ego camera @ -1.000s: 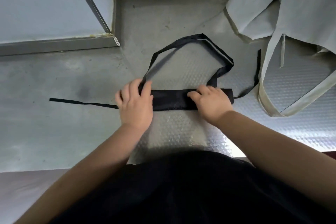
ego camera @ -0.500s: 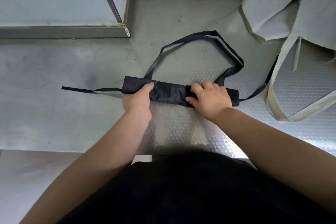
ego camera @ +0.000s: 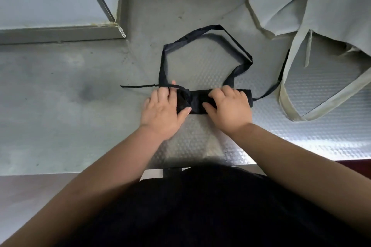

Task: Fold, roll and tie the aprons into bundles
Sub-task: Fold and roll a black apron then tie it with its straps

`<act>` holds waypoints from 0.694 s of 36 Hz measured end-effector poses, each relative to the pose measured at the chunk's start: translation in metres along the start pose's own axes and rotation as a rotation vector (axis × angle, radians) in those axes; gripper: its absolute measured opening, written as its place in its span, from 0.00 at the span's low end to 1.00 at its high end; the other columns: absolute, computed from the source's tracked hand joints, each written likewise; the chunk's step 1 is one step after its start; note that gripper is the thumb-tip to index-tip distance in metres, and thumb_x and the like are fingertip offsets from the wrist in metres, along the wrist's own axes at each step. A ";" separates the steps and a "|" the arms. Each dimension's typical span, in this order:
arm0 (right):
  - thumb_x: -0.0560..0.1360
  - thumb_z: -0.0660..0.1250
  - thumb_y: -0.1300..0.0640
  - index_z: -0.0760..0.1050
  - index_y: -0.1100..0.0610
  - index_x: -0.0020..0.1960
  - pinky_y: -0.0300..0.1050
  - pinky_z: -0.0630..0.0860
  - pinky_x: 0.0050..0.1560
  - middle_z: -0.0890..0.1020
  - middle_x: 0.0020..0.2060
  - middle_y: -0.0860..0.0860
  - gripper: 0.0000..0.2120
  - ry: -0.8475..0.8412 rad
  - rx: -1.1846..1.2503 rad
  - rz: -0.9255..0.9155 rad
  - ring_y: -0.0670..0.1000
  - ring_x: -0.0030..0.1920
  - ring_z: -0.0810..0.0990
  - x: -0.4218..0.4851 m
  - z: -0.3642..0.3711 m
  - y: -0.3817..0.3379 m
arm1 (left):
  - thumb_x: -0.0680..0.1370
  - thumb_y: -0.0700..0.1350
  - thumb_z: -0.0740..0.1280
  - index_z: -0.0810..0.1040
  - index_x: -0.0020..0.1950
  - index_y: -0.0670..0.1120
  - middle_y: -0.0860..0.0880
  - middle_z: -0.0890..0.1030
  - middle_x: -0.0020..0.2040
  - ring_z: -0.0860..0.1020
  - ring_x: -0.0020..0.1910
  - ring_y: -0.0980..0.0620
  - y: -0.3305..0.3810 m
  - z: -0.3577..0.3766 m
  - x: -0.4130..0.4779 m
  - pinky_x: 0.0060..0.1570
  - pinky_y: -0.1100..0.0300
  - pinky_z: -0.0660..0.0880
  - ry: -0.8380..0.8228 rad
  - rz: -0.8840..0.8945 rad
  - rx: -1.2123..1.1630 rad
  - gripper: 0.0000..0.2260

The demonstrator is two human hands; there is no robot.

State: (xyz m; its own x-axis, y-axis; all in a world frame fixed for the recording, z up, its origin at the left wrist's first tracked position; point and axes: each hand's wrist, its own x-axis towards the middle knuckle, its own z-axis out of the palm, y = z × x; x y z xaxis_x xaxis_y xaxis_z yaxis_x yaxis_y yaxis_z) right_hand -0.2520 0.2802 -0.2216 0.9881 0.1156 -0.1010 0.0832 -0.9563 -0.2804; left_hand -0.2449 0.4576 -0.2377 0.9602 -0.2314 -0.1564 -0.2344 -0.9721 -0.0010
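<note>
**Black apron** (ego camera: 200, 102): already folded down to 1 narrow band. It lies flat across the desk (ego camera: 60, 106) straight in front of us, on the embossed part of the metal. Its neck loop (ego camera: 192, 35) lies open on the far side of the band. 1 thin left tie (ego camera: 138, 86) trails off to the left and crosses our fingertips there. The right tie (ego camera: 267, 94) runs off the other end toward the grey aprons (ego camera: 331, 6).

**Left hand** (ego camera: 163, 110): on the band's left end, fingers curled over bunched cloth, thumb pressed on the near edge. The end looks turned in on itself, so we judge the roll is just starting from this side.

**Right hand** (ego camera: 228, 108): fingers bent over the band's far edge, thumb on the near edge, pinching the right half and keeping it flat.

**Progress, as we judge it:**
- Folding is done for this apron.
- Rolling has barely begun.
- Tying is not yet done, and both ties lie loose.
- No finished bundle is in view.

**Further out:** the grey aprons sit in a loose heap at the far right of the desk, unfolded, pale straps hanging out. We see at least 2 layers but cannot tell the exact count. All of these are left to fold, roll and tie. Our dark clothing (ego camera: 200, 206) fills the near edge of view.
</note>
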 end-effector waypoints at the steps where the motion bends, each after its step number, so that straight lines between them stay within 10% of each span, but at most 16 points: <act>1: 0.77 0.62 0.48 0.75 0.60 0.52 0.52 0.69 0.49 0.79 0.46 0.57 0.15 0.100 0.070 0.084 0.60 0.48 0.77 -0.004 -0.001 -0.002 | 0.74 0.65 0.42 0.57 0.75 0.39 0.41 0.71 0.57 0.71 0.54 0.42 0.001 0.001 0.000 0.50 0.48 0.71 -0.011 -0.012 -0.006 0.39; 6: 0.77 0.63 0.46 0.64 0.58 0.51 0.46 0.69 0.42 0.73 0.40 0.50 0.16 0.122 0.573 0.733 0.55 0.47 0.76 -0.018 -0.009 -0.001 | 0.74 0.64 0.43 0.63 0.73 0.38 0.41 0.72 0.52 0.73 0.50 0.41 -0.002 0.006 0.005 0.45 0.49 0.73 0.008 0.011 0.018 0.38; 13: 0.63 0.77 0.51 0.54 0.57 0.71 0.49 0.73 0.59 0.71 0.62 0.55 0.45 0.420 1.439 1.310 0.55 0.57 0.75 0.007 -0.008 -0.011 | 0.76 0.63 0.45 0.53 0.76 0.40 0.42 0.67 0.60 0.67 0.59 0.42 -0.003 0.000 0.007 0.56 0.50 0.67 -0.074 0.060 0.032 0.35; 17: 0.64 0.78 0.51 0.68 0.58 0.59 0.40 0.70 0.33 0.74 0.44 0.53 0.29 0.321 1.472 1.291 0.48 0.33 0.71 0.012 -0.008 -0.007 | 0.78 0.62 0.48 0.52 0.76 0.42 0.42 0.65 0.62 0.65 0.61 0.43 -0.004 -0.003 0.007 0.59 0.51 0.65 -0.084 0.068 0.012 0.33; 20: 0.67 0.75 0.56 0.71 0.60 0.60 0.42 0.72 0.38 0.76 0.44 0.52 0.25 0.285 1.393 1.195 0.49 0.35 0.73 0.016 -0.007 -0.005 | 0.75 0.63 0.43 0.56 0.76 0.42 0.42 0.66 0.60 0.67 0.60 0.42 -0.006 -0.002 0.007 0.59 0.49 0.66 -0.090 0.055 -0.021 0.36; 25: 0.72 0.62 0.70 0.71 0.66 0.49 0.42 0.62 0.39 0.74 0.42 0.57 0.07 0.295 0.522 0.403 0.55 0.41 0.71 0.004 0.001 -0.015 | 0.74 0.58 0.53 0.74 0.64 0.39 0.43 0.74 0.45 0.75 0.43 0.42 -0.005 0.000 0.004 0.41 0.53 0.74 0.044 0.069 -0.050 0.29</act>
State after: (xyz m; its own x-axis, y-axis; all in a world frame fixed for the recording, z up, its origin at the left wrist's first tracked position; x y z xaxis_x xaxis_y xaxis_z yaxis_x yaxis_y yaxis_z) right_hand -0.2497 0.2952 -0.2187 0.9289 -0.3667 -0.0509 -0.2943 -0.6480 -0.7025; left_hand -0.2403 0.4611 -0.2380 0.9480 -0.2986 -0.1105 -0.2939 -0.9541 0.0574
